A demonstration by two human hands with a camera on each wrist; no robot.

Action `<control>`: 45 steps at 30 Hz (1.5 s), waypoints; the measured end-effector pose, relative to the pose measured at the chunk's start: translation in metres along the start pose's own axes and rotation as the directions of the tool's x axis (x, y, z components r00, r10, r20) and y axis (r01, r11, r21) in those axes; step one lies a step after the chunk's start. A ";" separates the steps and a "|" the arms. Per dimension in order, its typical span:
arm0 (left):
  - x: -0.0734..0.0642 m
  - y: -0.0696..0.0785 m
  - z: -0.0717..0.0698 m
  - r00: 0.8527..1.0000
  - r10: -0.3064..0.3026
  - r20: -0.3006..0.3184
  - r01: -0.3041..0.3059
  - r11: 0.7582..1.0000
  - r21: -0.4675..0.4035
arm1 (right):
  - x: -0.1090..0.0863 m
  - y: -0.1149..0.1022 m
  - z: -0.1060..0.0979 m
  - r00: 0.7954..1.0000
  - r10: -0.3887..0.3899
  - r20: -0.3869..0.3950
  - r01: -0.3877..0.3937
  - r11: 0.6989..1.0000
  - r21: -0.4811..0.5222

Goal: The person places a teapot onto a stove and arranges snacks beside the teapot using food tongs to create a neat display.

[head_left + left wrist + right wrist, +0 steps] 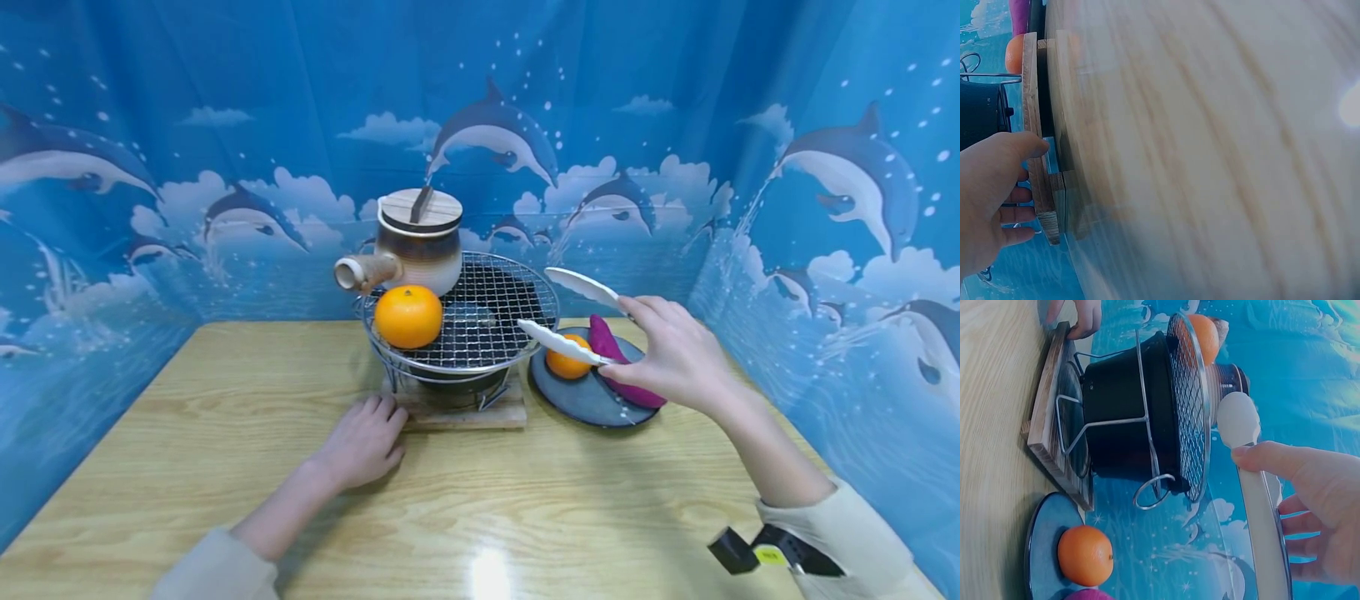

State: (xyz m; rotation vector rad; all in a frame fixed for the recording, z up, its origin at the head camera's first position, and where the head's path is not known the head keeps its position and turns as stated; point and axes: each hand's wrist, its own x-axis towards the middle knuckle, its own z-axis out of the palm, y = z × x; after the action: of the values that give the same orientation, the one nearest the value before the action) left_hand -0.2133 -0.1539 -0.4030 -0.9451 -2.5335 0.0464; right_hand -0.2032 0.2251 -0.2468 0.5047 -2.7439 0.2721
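My right hand (678, 354) grips white-tipped tongs (562, 343) whose arms are spread, with nothing between their tips. The tongs hover at the right side of the round wire grill (487, 321), partly over the plate. An orange (408, 317) sits on the front left of the grill net, in front of a lidded clay teapot (427, 271). My left hand (362, 442) holds the left end of the wooden board (465, 415) under the stove; in the left wrist view its thumb and fingers lie on either side of the board (1034, 112).
Right of the stove stands a dark plate (581, 410) with a second orange (567, 362) and a purple sweet potato (637, 393). The pot's side handle (363, 272) sticks out to the left. A blue dolphin curtain (300, 125) closes off the back and sides of the table.
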 end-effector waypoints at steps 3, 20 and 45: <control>0.000 0.000 0.001 1.000 0.004 -0.014 -0.004 1.000 -0.002 | -0.002 0.004 0.000 1.000 0.009 -0.007 -0.009 1.000 0.006; 0.000 -0.001 0.001 1.000 -0.007 0.010 0.007 1.000 -0.005 | -0.013 0.026 0.009 0.997 0.078 0.012 -0.079 0.996 0.047; 0.001 -0.001 0.000 1.000 -0.006 0.022 0.006 1.000 0.000 | -0.024 0.051 0.028 0.990 0.136 0.030 -0.138 0.989 0.051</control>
State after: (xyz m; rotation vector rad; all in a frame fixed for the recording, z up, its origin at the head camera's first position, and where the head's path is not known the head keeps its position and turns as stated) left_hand -0.2141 -0.1538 -0.4027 -0.9415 -2.5566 0.0555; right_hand -0.2093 0.2721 -0.2877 0.3358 -2.8084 0.3749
